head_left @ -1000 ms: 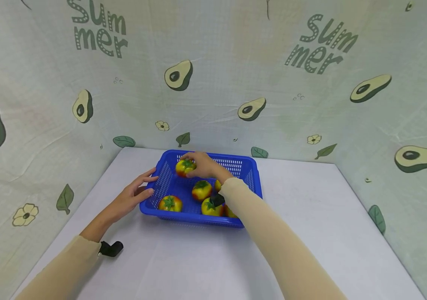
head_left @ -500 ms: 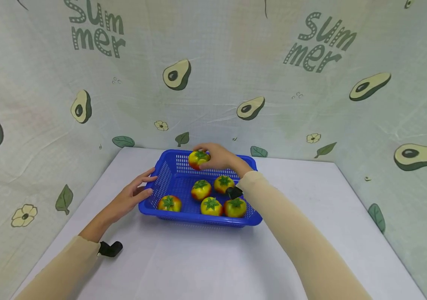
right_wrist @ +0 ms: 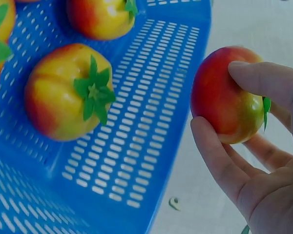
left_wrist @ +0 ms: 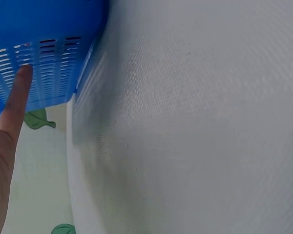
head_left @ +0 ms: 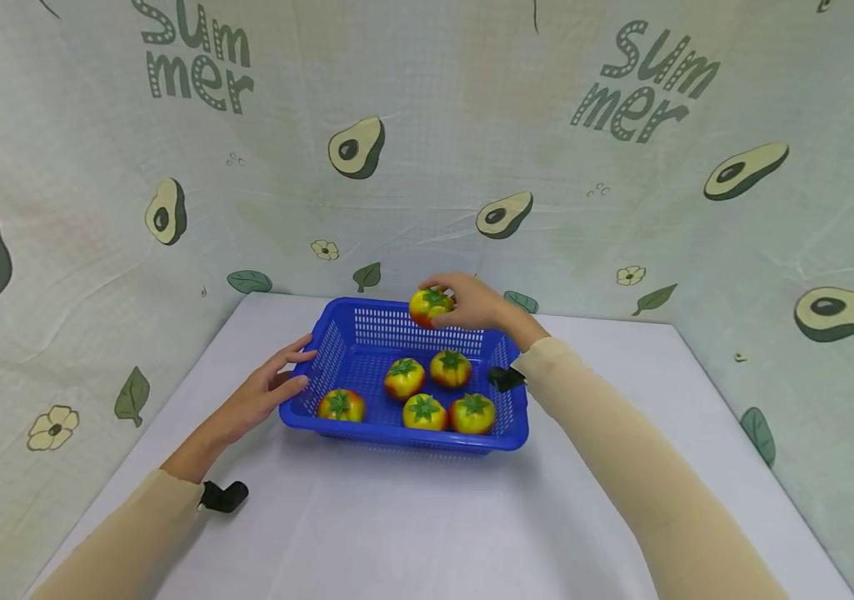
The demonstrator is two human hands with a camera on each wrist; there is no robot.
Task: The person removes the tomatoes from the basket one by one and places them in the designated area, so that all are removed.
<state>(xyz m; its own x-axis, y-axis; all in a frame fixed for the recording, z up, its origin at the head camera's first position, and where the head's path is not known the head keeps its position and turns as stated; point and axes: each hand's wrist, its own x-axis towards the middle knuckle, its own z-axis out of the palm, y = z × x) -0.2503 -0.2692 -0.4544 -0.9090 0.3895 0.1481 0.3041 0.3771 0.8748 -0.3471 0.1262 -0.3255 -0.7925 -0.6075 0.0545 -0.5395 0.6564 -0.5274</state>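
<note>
In the head view my right hand (head_left: 475, 302) holds a yellow-and-red tomato (head_left: 428, 308) with a green leafy top, raised over the far rim of a blue plastic basket (head_left: 389, 436). The right wrist view shows thumb and fingers curled round this tomato (right_wrist: 224, 92), just outside the basket wall (right_wrist: 122, 141). Several similar tomatoes lie inside, one at the near left (head_left: 341, 406) and the others grouped toward the right (head_left: 451, 369). At the basket's left side is my left hand (head_left: 254, 400), its fingers extended against the rim and wall; one finger (left_wrist: 18, 97) lies along the slotted side.
A white-covered table (head_left: 367, 525) spreads around the basket. Behind and beside it hangs a pale cloth (head_left: 427, 150) printed with avocados, leaves and lettering. A small black device (head_left: 224, 497) is strapped at the left wrist, another (head_left: 505, 379) at the right.
My right hand has lifted the tomato from the basket's back left and carried it right, up to the far rim. The left hand and basket have stayed in place.
</note>
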